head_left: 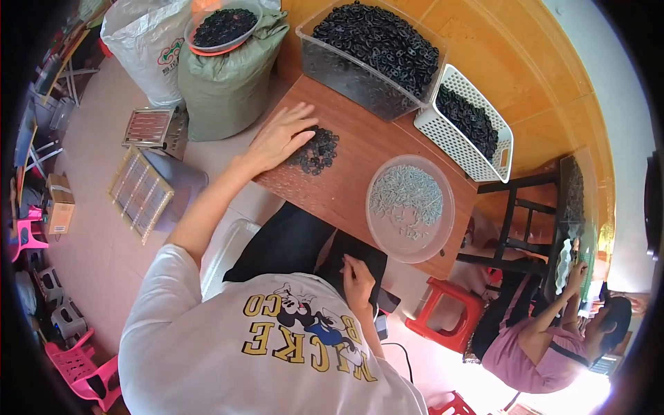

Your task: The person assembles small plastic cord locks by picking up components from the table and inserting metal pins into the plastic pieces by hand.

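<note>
My left hand (282, 138) lies at the left side of the brown wooden table (353, 138), fingers spread and nothing gripped. Its thumb side touches or nearly touches a small pile of flat black plastic pieces (319, 153). My right hand (358, 280) is low over my lap, in front of the table's near edge. Its fingers are curled together; whatever may be in them is hidden. A round clear plastic bowl (398, 247) on the table's right part holds many small silvery screws (407, 194).
A clear bin (346, 79) and a white perforated basket (474, 145), both full of black pieces, stand at the far edge. Left are a green sack (225, 97) and a bamboo-topped bin (176, 197). Right are a red stool (449, 315) and a seated person (536, 346).
</note>
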`<state>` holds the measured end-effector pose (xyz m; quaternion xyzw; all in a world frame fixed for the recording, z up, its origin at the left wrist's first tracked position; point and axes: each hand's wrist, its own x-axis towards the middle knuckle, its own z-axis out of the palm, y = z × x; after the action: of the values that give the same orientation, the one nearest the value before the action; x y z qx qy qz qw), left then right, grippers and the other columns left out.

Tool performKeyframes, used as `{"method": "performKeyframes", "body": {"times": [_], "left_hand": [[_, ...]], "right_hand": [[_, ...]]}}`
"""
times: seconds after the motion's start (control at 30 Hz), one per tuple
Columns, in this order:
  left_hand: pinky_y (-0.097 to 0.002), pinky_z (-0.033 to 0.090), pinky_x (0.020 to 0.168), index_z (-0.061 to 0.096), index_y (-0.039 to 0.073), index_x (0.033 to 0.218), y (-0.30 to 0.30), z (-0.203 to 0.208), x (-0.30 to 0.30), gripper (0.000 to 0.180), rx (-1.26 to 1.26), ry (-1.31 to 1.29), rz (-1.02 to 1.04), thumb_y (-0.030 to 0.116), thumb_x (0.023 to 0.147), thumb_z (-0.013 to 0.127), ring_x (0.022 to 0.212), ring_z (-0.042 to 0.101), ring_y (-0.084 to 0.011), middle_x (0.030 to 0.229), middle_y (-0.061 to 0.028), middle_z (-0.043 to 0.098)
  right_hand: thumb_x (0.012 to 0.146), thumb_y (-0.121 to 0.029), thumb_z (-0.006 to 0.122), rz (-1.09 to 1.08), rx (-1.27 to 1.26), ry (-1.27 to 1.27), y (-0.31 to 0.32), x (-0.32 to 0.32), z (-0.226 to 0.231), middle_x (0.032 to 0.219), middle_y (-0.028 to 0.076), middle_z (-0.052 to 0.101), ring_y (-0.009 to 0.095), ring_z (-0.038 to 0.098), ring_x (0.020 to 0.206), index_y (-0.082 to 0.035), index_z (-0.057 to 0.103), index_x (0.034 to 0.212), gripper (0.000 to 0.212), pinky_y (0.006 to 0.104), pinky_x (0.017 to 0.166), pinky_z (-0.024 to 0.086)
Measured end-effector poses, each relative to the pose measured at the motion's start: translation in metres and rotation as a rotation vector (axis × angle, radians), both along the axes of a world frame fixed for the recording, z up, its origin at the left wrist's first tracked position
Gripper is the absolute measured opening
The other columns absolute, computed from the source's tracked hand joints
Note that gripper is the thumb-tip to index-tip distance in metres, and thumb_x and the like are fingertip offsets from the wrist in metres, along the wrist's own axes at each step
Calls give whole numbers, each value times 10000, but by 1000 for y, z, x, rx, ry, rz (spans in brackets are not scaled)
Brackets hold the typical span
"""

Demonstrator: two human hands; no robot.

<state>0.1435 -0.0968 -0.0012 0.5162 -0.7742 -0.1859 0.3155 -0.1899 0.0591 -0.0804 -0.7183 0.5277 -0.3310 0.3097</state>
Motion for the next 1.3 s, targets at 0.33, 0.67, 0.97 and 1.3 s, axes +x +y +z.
{"method": "performKeyframes", "body": {"times": [0.33,0.67,0.97,1.3], "left_hand": [[-386,170,1126,433,36,1324,-7,-23,-24,465,75,99,201,319,956,410,1352,278,-273,1421,-163,359],[-366,357,1016,574,-46,1150,113,-12,-40,293,-255,596,315,55,907,446,1200,495,-292,1253,-191,543],[-354,457,847,663,-5,953,193,-62,-95,175,-47,299,235,19,785,621,969,581,-296,1003,-129,630],[-356,452,797,668,-12,887,175,-69,-122,108,-56,209,200,21,794,623,901,567,-284,926,-115,624]], "right_hand": [[808,77,577,63,-84,25,4,31,31,839,137,651,172,642,642,24,648,965,180,246,568,512],[785,96,594,-94,-337,-17,-21,25,97,857,125,658,170,640,679,13,647,961,201,244,602,501],[703,-74,727,-169,-535,363,-54,-14,76,812,75,596,259,566,753,-37,658,867,181,360,656,452],[720,-108,706,-171,-610,308,-93,-61,66,792,55,588,245,558,765,-53,650,810,119,356,662,429]]}}
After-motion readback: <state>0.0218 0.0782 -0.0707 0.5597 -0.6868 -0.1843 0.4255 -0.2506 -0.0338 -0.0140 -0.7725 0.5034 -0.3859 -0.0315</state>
